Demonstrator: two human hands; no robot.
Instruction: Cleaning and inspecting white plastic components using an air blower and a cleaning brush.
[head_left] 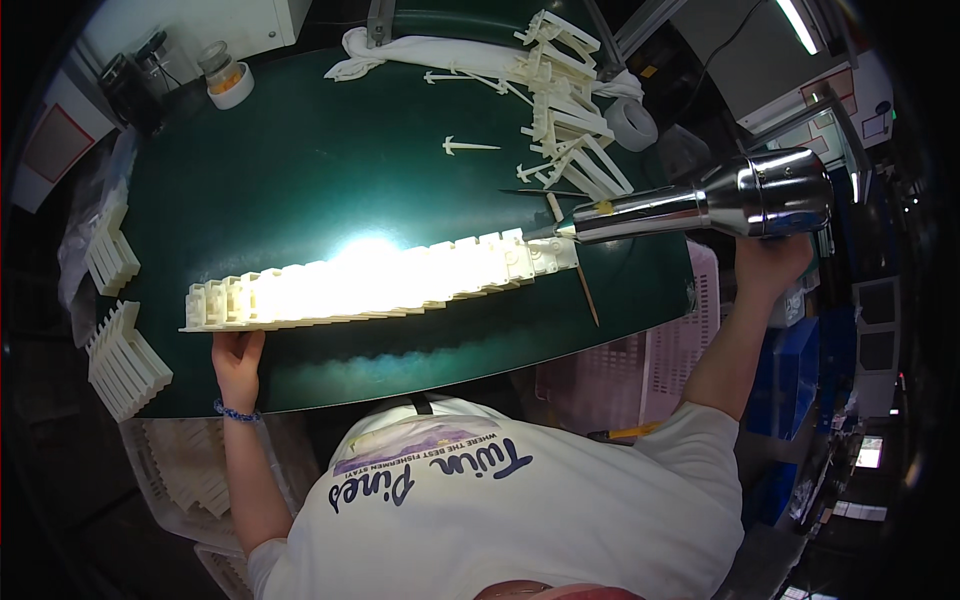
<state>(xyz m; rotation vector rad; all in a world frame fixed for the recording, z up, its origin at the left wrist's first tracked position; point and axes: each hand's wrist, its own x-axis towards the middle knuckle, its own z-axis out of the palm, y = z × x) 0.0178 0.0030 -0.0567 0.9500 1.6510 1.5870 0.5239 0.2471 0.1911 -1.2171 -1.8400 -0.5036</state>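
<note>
A long row of cream-coloured moulded plastic parts (217, 305) lies slantwise across the green table, its middle washed out by a bright glare. My left hand (238, 362) is closed at the near edge of the row's left end, with its fingertips partly hidden by the parts. My right hand (775, 265) is closed round the underside of a shiny chrome tool (690, 205) that looks like a heat gun; its grip is mostly hidden. The tool's narrow nozzle points left, close to the row's right end.
Tangled plastic frames (565, 110) and a loose sprue piece (470, 146) lie toward the back. Nearby are a white cloth (430, 52), a tape roll (631, 124) and a thin stick (587, 295). Stacked parts (128, 360) sit at left. A pink crate (610, 375) stands below the table.
</note>
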